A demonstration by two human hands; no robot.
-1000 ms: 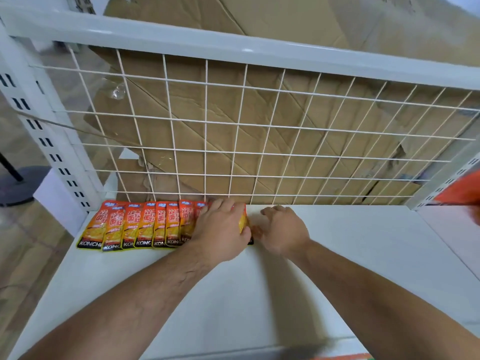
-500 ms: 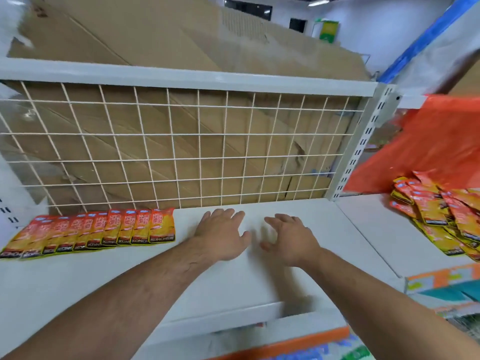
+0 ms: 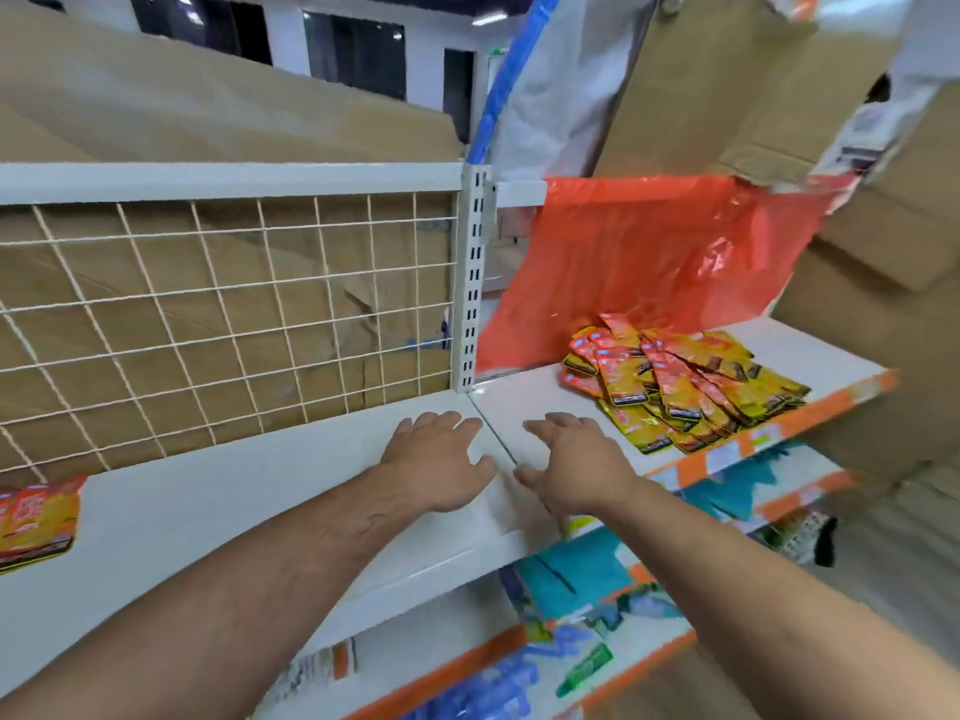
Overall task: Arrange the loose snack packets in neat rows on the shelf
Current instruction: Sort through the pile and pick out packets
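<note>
Both hands have swung rightward: left hand and right hand spread empty over the shelf, near loose orange-yellow snack packets, apparently heaped, centre right.

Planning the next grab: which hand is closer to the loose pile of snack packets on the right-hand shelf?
Right. The right hand is just left of the pile of snack packets, open and empty; the left hand is farther left, beyond the shelf seam.
</note>
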